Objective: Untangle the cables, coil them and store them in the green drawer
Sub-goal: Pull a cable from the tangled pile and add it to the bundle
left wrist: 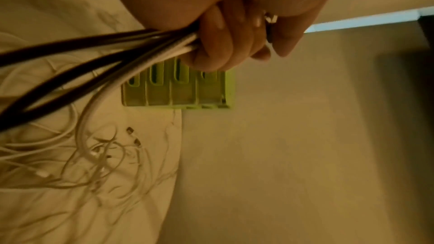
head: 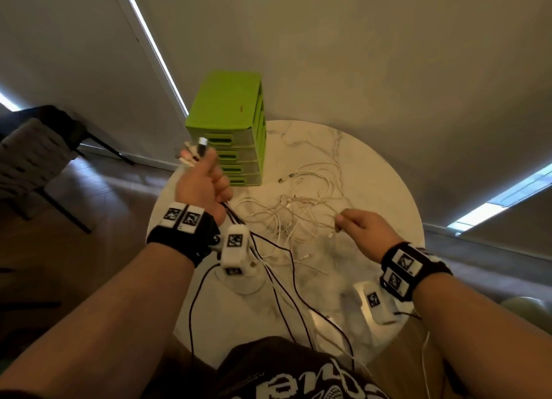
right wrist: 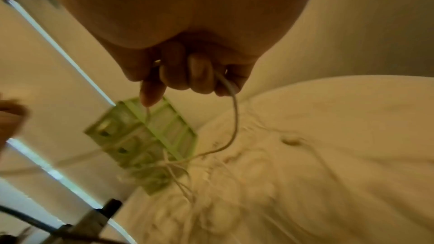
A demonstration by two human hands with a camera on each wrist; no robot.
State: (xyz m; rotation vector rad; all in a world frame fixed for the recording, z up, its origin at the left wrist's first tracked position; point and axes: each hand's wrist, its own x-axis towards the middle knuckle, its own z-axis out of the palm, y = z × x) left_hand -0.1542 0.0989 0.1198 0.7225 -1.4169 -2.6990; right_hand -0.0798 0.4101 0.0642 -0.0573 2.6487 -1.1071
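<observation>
A tangle of white cables (head: 307, 210) lies spread on the round marble table (head: 373, 171). My left hand (head: 203, 183) is raised over the table's left side, gripping a bundle of black and white cables (left wrist: 140, 47); their plug ends (head: 195, 150) stick out above my fist and the black cables (head: 283, 279) trail down toward my lap. My right hand (head: 361, 225) hovers at the right of the tangle and pinches a thin white cable (right wrist: 232, 110) lifted from it. The green drawer unit (head: 233, 129) stands at the table's far left with all its drawers closed.
A dark chair (head: 38, 159) stands on the wooden floor at the left. Loose connector ends (left wrist: 133, 136) lie on the table near the drawer unit. Walls close in behind the table.
</observation>
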